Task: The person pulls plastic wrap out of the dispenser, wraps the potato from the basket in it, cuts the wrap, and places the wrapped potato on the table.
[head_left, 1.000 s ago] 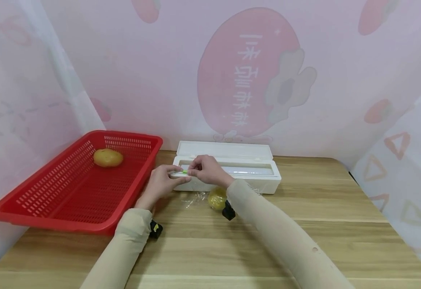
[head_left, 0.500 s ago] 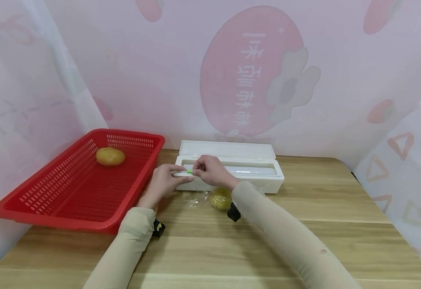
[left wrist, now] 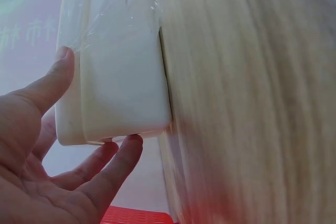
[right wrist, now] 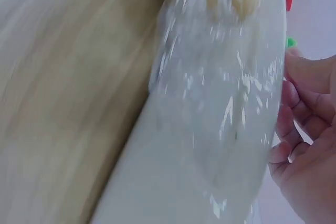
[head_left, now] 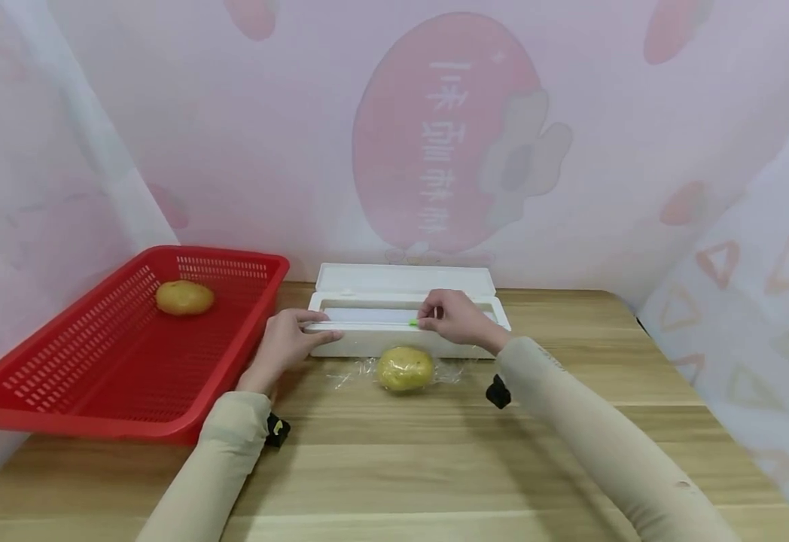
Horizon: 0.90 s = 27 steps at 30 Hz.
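Note:
A white cling film box stands near the wall with its lid raised, a pale roll inside. My left hand grips the box's left end, thumb on the front side and fingertips on the end face in the left wrist view. With thumb and fingertips my right hand pinches a small green slider on the front rim. Wrinkled clear film hangs down the box front. Before the box lies a potato covered by clear film, its edges spread on the table.
To the left stands a red perforated basket holding one bare potato. A printed pink curtain closes off the back and sides of the wooden table.
My right hand has drawn the green slider rightward along the box rim, from the left end to beyond the middle. The wrapped potato now shows fully. The left hand keeps its hold.

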{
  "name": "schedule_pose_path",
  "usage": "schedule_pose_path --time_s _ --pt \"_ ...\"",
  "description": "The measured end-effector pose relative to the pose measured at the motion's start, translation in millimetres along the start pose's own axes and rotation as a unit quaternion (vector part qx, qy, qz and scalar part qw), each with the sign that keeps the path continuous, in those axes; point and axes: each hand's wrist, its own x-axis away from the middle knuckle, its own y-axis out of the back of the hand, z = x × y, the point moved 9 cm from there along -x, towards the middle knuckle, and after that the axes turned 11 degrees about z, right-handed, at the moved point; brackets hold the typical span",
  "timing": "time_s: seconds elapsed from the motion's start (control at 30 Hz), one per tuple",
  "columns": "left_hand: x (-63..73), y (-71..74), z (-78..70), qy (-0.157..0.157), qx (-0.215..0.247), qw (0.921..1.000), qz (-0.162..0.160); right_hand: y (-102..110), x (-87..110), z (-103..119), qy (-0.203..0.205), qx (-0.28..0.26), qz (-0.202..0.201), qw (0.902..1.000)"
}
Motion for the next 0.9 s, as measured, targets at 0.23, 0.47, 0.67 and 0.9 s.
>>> schedule_pose_path --time_s 0.23,0.47,0.67,0.9 --pt "0.9 -1.0 0.9 -0.008 0.000 1.0000 0.005 20 30.7 -20 0.005 0.021 -0.013 0.9997" --pt "0.4 -0.4 -3.2 -0.025 -0.001 0.9997 0.003 35 56.0 -31 0.002 0.039 -0.015 0.9991" --pt "0.8 -4.3 -7.1 -0.027 0.002 0.9995 0.013 43 71.4 -35 0.015 0.062 -0.018 0.9978" --pt "2.8 1.7 -7.9 -0.024 -0.008 0.9995 0.016 59 98.5 -54 0.003 0.092 -0.035 0.9951"
